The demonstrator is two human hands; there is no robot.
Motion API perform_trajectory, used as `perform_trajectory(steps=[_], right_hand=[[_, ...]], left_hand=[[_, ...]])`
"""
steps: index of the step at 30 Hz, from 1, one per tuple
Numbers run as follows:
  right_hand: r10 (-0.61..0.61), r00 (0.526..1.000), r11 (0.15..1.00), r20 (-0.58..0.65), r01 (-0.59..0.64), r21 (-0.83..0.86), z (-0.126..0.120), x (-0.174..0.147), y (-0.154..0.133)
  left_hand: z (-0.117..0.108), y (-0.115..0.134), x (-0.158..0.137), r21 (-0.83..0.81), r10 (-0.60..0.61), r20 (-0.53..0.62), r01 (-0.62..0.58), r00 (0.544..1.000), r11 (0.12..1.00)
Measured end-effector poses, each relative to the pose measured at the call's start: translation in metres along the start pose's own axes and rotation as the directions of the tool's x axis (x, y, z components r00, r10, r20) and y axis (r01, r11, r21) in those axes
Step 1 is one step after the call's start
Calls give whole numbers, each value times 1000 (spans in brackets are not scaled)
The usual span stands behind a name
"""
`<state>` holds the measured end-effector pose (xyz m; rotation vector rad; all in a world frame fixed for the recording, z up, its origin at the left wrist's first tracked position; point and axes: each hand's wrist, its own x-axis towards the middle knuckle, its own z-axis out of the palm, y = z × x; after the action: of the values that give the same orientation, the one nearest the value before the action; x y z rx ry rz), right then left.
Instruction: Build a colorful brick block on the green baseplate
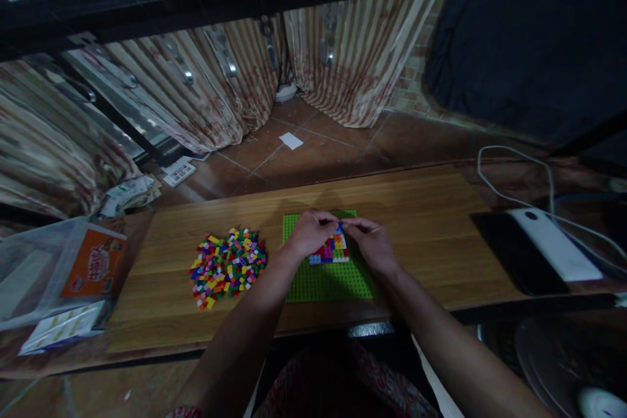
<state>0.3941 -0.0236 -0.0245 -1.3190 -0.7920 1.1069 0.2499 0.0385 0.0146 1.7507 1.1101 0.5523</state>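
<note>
A green studded baseplate (328, 284) lies on the wooden table in front of me. Near its middle sits a patch of coloured toy bricks (329, 253) in red, blue, white, orange and purple. My left hand (313, 232) reaches over the plate's upper left, its thumb and forefinger pinched. From the other side comes my right hand (372, 241), also pinched. The fingertips meet at a small blue brick (339, 227) just above the patch. Both hands appear to grip it; the fingers partly cover it and the patch's upper part.
Left of the plate is a heap of loose bricks (228, 268) on the wooden table (416, 209). A clear plastic box (44, 268) with an orange label stands at the far left. On the right lie a black tablet-like slab (519, 251), a white device (553, 245) and a white cable (551, 179).
</note>
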Motion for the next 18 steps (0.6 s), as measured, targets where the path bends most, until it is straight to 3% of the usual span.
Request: perform_trajectory(steps=[10, 14, 18], right_hand=[[15, 1000, 997, 27, -17, 72, -3, -4, -1], [-9, 993, 998, -117, 15, 55, -14, -14, -9], [-17, 981, 998, -194, 29, 58, -23, -27, -19]], left_hand=[[-5, 8, -7, 89, 74, 10, -74, 997, 993], [-14, 8, -19, 14, 87, -140, -85, 986, 996], [-26, 3, -57, -178, 41, -296, -97, 954, 979]])
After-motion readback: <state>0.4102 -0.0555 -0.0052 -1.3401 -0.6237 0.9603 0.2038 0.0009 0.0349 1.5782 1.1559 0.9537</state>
